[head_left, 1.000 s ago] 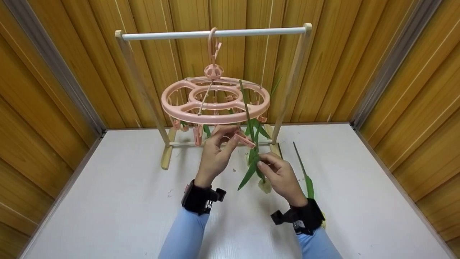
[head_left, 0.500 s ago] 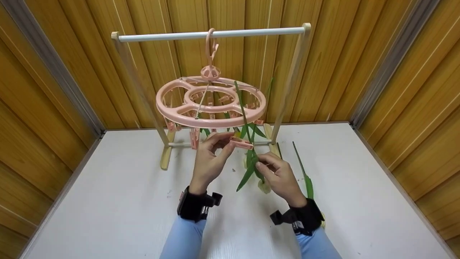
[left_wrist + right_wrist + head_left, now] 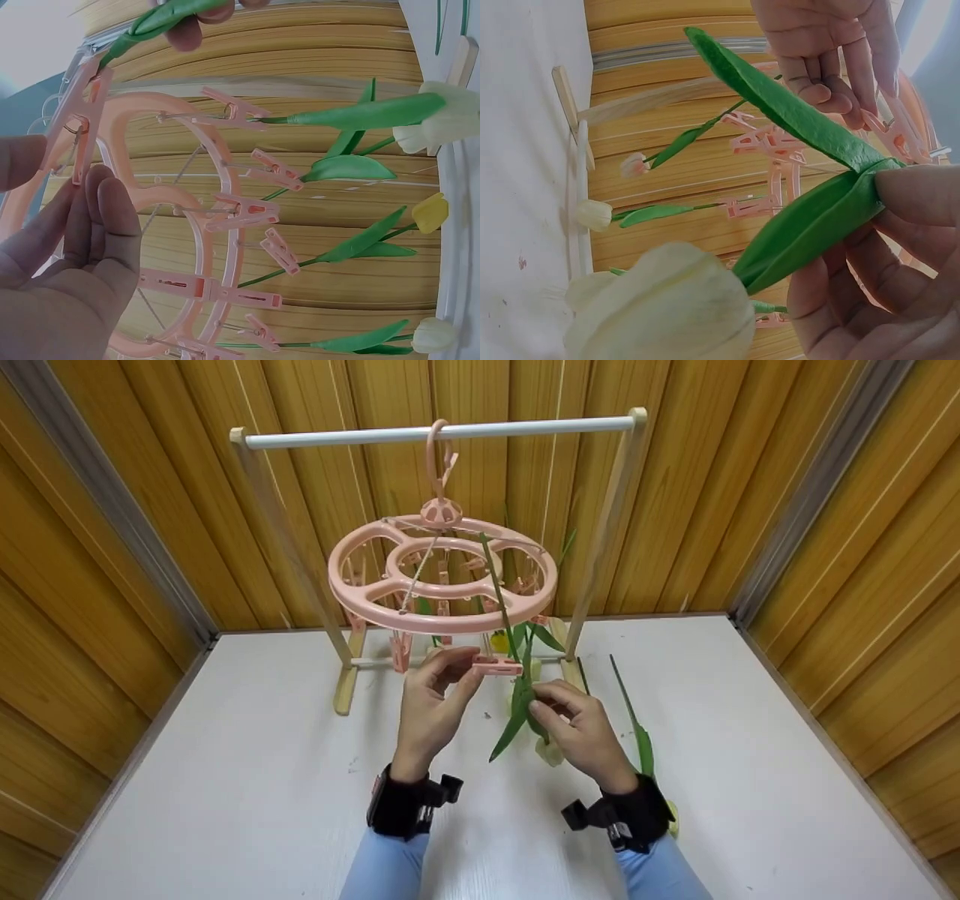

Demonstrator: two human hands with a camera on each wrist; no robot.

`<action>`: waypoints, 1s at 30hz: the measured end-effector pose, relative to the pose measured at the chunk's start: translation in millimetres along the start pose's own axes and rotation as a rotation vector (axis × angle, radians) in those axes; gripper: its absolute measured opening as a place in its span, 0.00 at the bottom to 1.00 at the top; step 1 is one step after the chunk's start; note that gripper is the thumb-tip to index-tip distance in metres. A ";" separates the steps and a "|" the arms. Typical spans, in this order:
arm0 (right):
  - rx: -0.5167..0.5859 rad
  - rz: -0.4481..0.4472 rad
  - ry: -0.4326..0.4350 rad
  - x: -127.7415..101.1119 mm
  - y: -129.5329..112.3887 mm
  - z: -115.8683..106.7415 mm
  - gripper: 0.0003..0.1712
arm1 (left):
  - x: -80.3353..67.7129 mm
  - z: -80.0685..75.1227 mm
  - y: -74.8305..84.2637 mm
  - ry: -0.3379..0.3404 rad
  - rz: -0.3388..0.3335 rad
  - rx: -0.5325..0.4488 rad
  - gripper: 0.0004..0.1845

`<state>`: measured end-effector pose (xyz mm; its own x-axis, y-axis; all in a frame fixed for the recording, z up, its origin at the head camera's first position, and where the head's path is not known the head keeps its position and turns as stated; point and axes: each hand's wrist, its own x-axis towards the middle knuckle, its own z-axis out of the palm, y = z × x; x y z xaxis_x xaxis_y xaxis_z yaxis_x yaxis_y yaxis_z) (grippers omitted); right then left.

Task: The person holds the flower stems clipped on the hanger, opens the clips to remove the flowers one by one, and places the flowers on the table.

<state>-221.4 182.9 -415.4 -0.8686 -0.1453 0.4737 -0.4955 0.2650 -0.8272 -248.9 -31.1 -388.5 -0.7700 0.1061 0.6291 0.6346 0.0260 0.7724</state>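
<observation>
My left hand (image 3: 435, 712) pinches the handle end of a pink clothespin (image 3: 496, 665) that hangs from the round pink drying hanger (image 3: 450, 622). The clothespin lies nearly level, its tip at a green stem. In the left wrist view, that clothespin (image 3: 81, 124) has its jaws right at the stem. My right hand (image 3: 581, 727) pinches an artificial white tulip where its leaves (image 3: 802, 225) meet the stem. The tulip is upside down; its bloom (image 3: 667, 307) points down and its stem (image 3: 496, 585) rises in front of the hanger's ring.
The hanger hooks over a white rod (image 3: 345, 437) on a wooden stand (image 3: 345, 690). Several tulips, including a yellow one (image 3: 430, 213), hang from other clothespins behind. Another tulip (image 3: 643, 750) lies on the white table (image 3: 225, 795) at the right.
My left hand has moved down and slightly left with the clothespin, which has turned from slanted to nearly level. The hanger's near side has dipped. The tulip has shifted slightly left.
</observation>
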 end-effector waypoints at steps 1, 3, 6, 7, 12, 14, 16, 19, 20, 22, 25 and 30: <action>-0.005 0.000 -0.001 0.0 0.0 0.1 0.12 | -0.8 0.1 0.3 0.003 -0.011 0.001 0.13; -0.013 -0.001 -0.004 0.1 -0.4 0.2 0.12 | -2.4 0.2 1.0 0.008 -0.030 0.013 0.14; -0.014 -0.010 -0.005 0.4 -0.6 0.9 0.12 | -4.4 0.7 1.3 0.015 -0.044 0.009 0.14; -0.007 -0.019 -0.003 0.3 -0.6 1.4 0.12 | -5.0 0.8 1.1 0.018 -0.044 0.004 0.14; 0.027 -0.075 0.009 0.4 -1.0 3.7 0.12 | -8.0 1.6 -0.3 0.031 -0.049 -0.018 0.13; 0.034 -0.088 0.011 0.6 -1.2 4.1 0.12 | -8.7 2.1 -0.2 0.036 -0.050 -0.020 0.13; 0.037 -0.091 0.013 0.7 -1.1 4.5 0.12 | -9.4 2.4 -0.1 0.040 -0.049 -0.025 0.13; 0.038 -0.089 0.016 0.6 -0.8 4.8 0.12 | -10.3 3.1 1.1 0.053 -0.048 -0.031 0.13; 0.040 -0.087 0.017 0.7 -1.0 4.9 0.12 | -10.6 3.3 1.3 0.057 -0.048 -0.035 0.13; 0.044 -0.091 0.015 0.6 -1.0 5.0 0.11 | -11.5 3.8 1.5 0.067 -0.050 -0.037 0.13; 0.049 -0.102 0.010 0.6 -1.6 5.2 0.11 | -12.5 4.8 0.8 0.079 -0.053 -0.038 0.13; 0.052 -0.117 0.011 0.1 -0.9 5.3 0.11 | -13.3 5.8 0.0 0.090 -0.043 -0.047 0.12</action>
<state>-221.1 177.6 -416.2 -0.8051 -0.1618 0.5707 -0.5930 0.1974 -0.7806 -238.3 -26.8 -397.4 -0.8006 0.0161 0.5990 0.5988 -0.0184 0.8007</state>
